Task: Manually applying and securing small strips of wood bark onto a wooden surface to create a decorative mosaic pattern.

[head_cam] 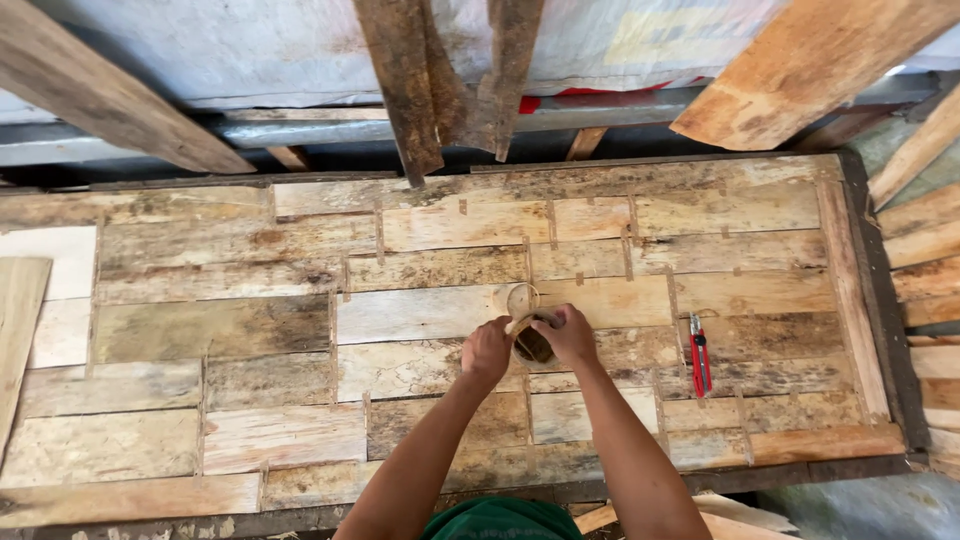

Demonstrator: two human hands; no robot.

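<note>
Under my fingers and reaching well out to either side lies a broad patchwork panel (300,330) of thin wood veneer strips, pale to grey-brown, rough and stained, butted edge to edge with small joining tabs. I judge it stiff only as a whole; each strip looks light, brittle and apt to split along the grain, so I would press flat on it instead of lifting by an edge.

Far above the fingers, dark weathered planks (440,80) lean over a grey pipe. Well off to the right of the fingers sits a pair of red-handled pliers (699,352), hard and easily gripped by the handles.

Between the fingers is the small thing in hand: a roundish dark brown wood piece (532,346), with a pale curled sliver (521,300) just above it. It looks light, dry and fragile; best held by its rim.

My left hand (487,351) is curled shut, touching the piece's left edge. My right hand (567,334) is bent over its right edge, fingers (552,320) closed on it.
</note>
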